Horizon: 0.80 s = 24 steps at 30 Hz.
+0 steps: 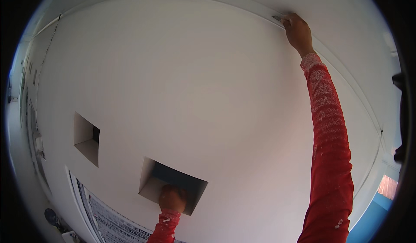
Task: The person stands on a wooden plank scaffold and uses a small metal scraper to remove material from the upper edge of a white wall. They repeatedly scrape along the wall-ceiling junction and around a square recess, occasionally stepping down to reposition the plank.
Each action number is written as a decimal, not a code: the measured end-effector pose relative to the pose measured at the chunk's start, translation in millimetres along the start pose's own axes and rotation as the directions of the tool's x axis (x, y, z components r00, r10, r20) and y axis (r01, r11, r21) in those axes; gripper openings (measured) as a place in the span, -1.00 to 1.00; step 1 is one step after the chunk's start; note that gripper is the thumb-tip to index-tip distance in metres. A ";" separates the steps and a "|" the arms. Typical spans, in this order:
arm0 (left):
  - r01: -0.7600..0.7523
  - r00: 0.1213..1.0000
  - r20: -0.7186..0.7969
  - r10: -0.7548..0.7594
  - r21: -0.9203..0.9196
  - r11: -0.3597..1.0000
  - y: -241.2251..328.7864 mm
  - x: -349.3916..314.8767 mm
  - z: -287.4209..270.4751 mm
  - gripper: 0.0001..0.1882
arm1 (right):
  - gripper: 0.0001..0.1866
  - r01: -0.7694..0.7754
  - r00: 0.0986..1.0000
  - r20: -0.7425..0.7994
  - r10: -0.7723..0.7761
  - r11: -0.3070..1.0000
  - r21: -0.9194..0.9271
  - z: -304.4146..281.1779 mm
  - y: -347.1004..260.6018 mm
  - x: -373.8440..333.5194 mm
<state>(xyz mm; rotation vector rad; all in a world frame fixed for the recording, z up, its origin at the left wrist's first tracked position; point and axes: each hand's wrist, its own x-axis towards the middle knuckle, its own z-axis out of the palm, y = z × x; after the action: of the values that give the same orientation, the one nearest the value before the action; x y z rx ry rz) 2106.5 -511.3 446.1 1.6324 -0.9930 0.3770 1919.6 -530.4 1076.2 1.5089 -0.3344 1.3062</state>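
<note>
High at the right, my right hand (298, 30) is closed around a small tool (276, 17) with a narrow grey tip. Whether it is a brush or a blade is too small to tell. Its tip meets the pale trim strip (242, 8) along the top of the white wall panel (195, 78). Lower down, my left hand (172, 198) reaches into a rectangular opening (149, 186) in the panel and is closed over its lower edge; the fingertips are partly hidden in shadow. Both arms wear red sleeves, the right one (327, 113) speckled with white.
A smaller rectangular recess (86, 146) lies to the left. Beneath the openings is a framed area covered with printed paper (117, 221). A dark round object (51, 216) stands at the lower left. A blue surface (372, 217) shows at the lower right.
</note>
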 end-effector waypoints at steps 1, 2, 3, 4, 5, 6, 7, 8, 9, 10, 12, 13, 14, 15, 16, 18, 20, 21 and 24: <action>-0.005 1.000 0.002 0.005 0.005 1.000 -0.7 0.4 0.3 -0.69 | -0.76 -0.029 0.999 -0.027 0.029 0.999 -0.018 1.5 -7.8 9.5; -0.031 0.999 -0.032 0.031 0.014 0.999 -1.4 3.9 1.0 -0.69 | -0.77 -0.014 0.992 -0.123 0.011 0.999 -0.030 3.7 -15.0 17.3; -0.026 1.000 0.001 0.026 0.022 0.999 -2.0 4.0 1.4 -0.68 | -0.78 -0.017 0.984 -0.176 0.004 0.997 -0.076 8.5 -24.1 22.1; -0.035 0.999 0.010 0.034 0.029 0.999 -2.5 5.6 2.4 -0.68 | -0.79 -0.017 0.991 -0.131 0.000 0.991 -0.129 13.0 -31.7 25.3; -0.031 0.999 0.021 0.030 0.051 0.998 -3.1 5.9 3.2 -0.68 | -0.79 0.016 0.990 -0.133 -0.040 0.984 -0.178 18.8 -40.3 27.0; -0.034 0.999 0.023 0.033 0.043 0.999 -3.7 6.5 4.0 -0.67 | -0.80 0.022 0.994 -0.098 -0.045 0.973 -0.231 24.2 -48.8 30.0; -0.026 0.999 0.036 0.025 0.050 0.998 -3.9 6.4 4.7 -0.66 | -0.80 0.073 0.985 -0.135 -0.107 0.970 -0.232 28.8 -56.8 34.7; -0.025 0.998 0.054 0.022 0.065 0.998 -4.3 5.9 4.7 -0.65 | -0.81 0.091 0.984 -0.127 -0.124 0.967 -0.236 33.8 -65.2 38.7; -0.049 0.998 0.054 0.045 0.076 0.996 -4.6 5.7 4.6 -0.66 | -0.82 0.090 0.989 -0.089 -0.115 0.965 -0.244 38.1 -72.9 42.8; -0.081 0.996 0.053 0.076 0.091 0.993 -4.5 5.5 4.0 -0.68 | -0.82 0.094 0.984 -0.123 -0.127 0.966 -0.239 42.3 -80.6 47.9; -0.111 0.993 0.050 0.106 0.108 0.988 -4.2 6.0 2.5 -0.68 | -0.81 0.067 0.980 -0.164 -0.110 0.967 -0.244 50.1 -95.2 58.6; -0.109 0.993 0.047 0.104 0.106 0.988 -3.9 6.4 1.8 -0.67 | -0.81 0.049 0.981 -0.173 -0.091 0.972 -0.230 56.5 -103.2 60.5; -0.107 0.994 0.030 0.104 0.107 0.989 -3.2 7.3 1.2 -0.66 | -0.81 0.038 0.973 -0.215 -0.087 0.975 -0.220 62.3 -110.9 63.6; -0.104 0.993 0.068 0.097 0.108 0.989 -3.0 8.7 0.6 -0.65 | -0.80 -0.004 0.975 -0.217 -0.042 0.978 -0.208 67.6 -117.1 65.5; -0.102 0.991 0.096 0.091 0.112 0.988 -2.6 9.3 0.0 -0.65 | -0.80 0.059 0.973 -0.202 -0.111 0.967 -0.247 72.2 -121.8 66.2; -0.111 0.985 0.146 0.093 0.121 0.987 -3.2 11.6 -1.1 -0.62 | -0.78 0.144 0.980 -0.093 -0.178 0.945 -0.294 81.7 -133.1 71.6; -0.151 0.966 0.227 0.120 0.123 0.981 -4.8 11.6 -2.8 -0.57 | -0.76 0.034 0.980 -0.184 -0.077 0.973 -0.227 87.7 -138.3 75.8; -0.150 0.976 0.179 0.128 0.115 0.982 -5.0 10.8 -3.1 -0.59 | -0.75 -0.036 0.969 -0.248 -0.014 0.980 -0.196 90.4 -140.1 77.4; -0.161 0.984 0.096 0.151 0.103 0.982 -6.7 8.0 -3.3 -0.61 | -0.74 0.129 0.986 -0.074 -0.150 0.963 -0.235 96.2 -143.7 82.0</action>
<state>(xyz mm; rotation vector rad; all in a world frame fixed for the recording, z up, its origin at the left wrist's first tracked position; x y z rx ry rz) 2117.2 -511.4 448.3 1.6866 -1.1888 0.4766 2110.4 -519.4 1086.4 1.2521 -0.3035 1.1774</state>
